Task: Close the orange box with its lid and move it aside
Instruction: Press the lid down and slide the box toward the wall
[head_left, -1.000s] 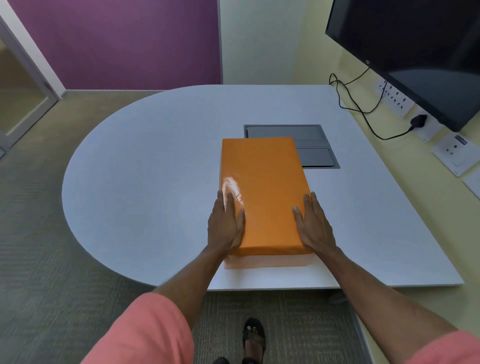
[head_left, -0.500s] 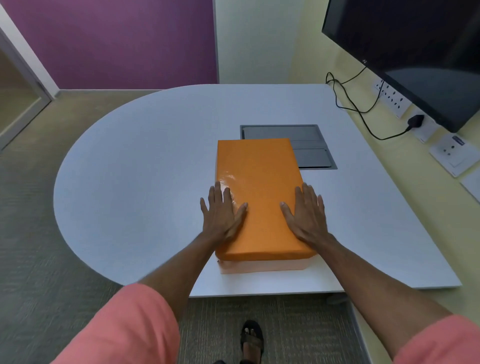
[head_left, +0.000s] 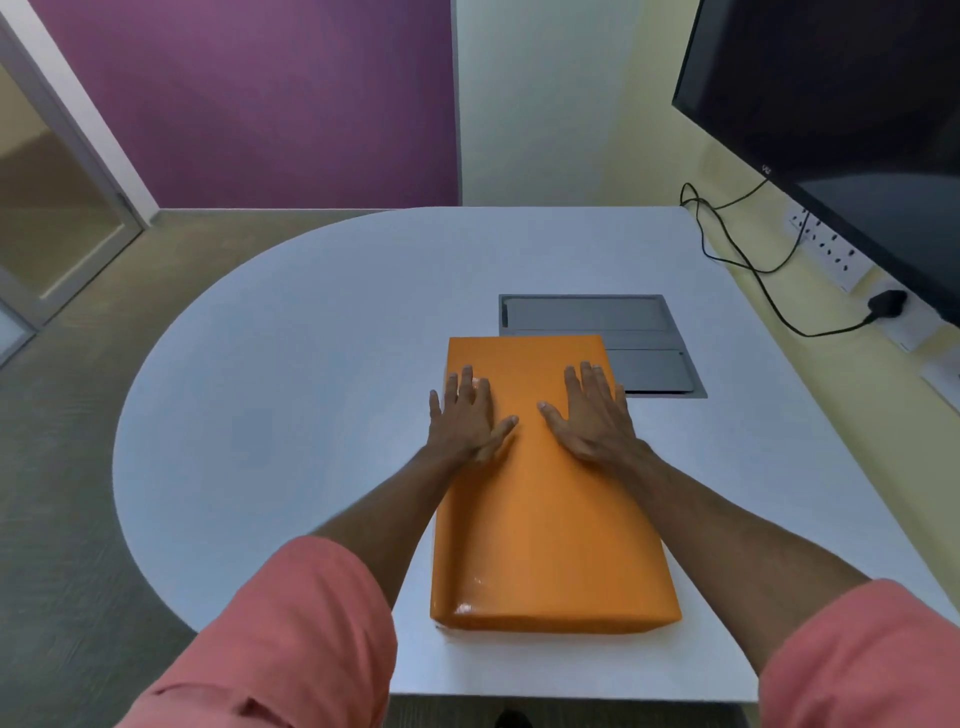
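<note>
You see a glossy plain orange rectangular lid (head_left: 545, 499) on a pale blue-grey tabletop (head_left: 291, 374); your short sleeves (head_left: 291, 639) are salmon pink, the wall (head_left: 260, 98) behind purple.

- Person wore a salmon-pink short-sleeved top; left sleeve (head_left: 280, 639) and right sleeve (head_left: 862, 660) both seen at bottom of view.
- Sleeves ended above the elbow; fabric looked plain, matte, unpatterned.
- Left sleeve hem showed a soft fold near its lower edge; cloth lay in loose creases.
- Forearms were bare from sleeve hem to wrist.
- Left hand (head_left: 467, 415) and right hand (head_left: 592, 415) were bare: five digits visible on each, nails short.
- A dark shape (head_left: 511, 719) showed on the floor at the bottom edge, probably footwear; too cropped to identify.
</note>
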